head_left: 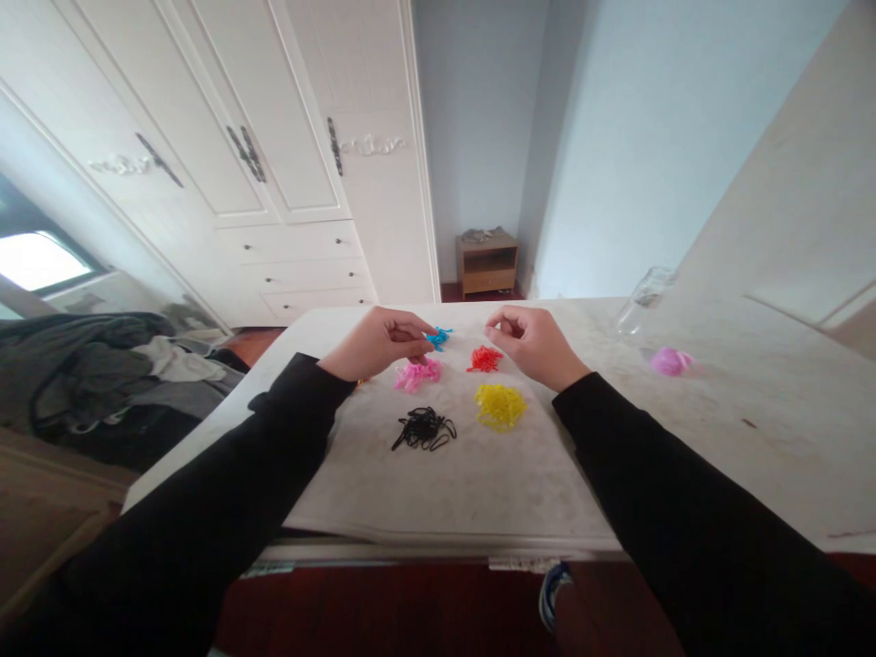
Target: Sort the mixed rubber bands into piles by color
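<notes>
Blue rubbery loops lay near worktop's far edge; left hand, right hand loosely pinched, hold unclear; likely picking, next needed precision.

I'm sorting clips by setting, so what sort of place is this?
Probably a bedroom in a home: there is a tall white wardrobe, a heap of fabric at the left, and a small wooden cabinet.

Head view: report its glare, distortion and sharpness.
All in the head view: the pane at the left edge is blown out to white; the wardrobe slants, as wide-lens distortion might cause; single loops show in the black pile, while strands in the blue pile blur together; the clear bottle looks faint against its pale background.
</notes>
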### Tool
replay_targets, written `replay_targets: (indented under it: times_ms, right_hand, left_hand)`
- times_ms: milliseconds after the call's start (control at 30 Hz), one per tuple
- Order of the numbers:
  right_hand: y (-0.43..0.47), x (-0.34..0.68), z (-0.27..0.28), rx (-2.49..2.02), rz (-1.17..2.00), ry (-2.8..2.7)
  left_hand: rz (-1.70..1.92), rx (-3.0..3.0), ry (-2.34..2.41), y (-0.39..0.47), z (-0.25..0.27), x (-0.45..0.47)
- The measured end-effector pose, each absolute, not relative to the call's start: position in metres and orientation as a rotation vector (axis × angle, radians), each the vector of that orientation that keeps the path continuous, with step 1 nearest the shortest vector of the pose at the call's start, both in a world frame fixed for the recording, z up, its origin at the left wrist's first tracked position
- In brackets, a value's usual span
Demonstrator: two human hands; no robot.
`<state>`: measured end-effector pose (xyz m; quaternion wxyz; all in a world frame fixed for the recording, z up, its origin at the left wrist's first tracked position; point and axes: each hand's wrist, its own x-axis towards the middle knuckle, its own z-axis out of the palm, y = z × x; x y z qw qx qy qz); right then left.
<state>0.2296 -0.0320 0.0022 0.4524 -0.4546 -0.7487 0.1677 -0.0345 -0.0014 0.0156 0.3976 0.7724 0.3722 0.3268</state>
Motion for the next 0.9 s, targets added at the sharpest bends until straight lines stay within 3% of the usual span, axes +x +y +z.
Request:
replay_targets:
  times_ms: [267, 900]
  right_hand:
    - [-0.037, 0.221, -0.001, -0.952, 0.690, -1.970]
    - [-0.039, 0.215, 0.000, -0.917, 0.589, -2.062]
  left_hand:
    - [0.837, 1.722, 0.700, -0.015, -0.001, -0.010]
    - [0.729, 1.595, 0.660, -0.021, -0.001, -0.004]
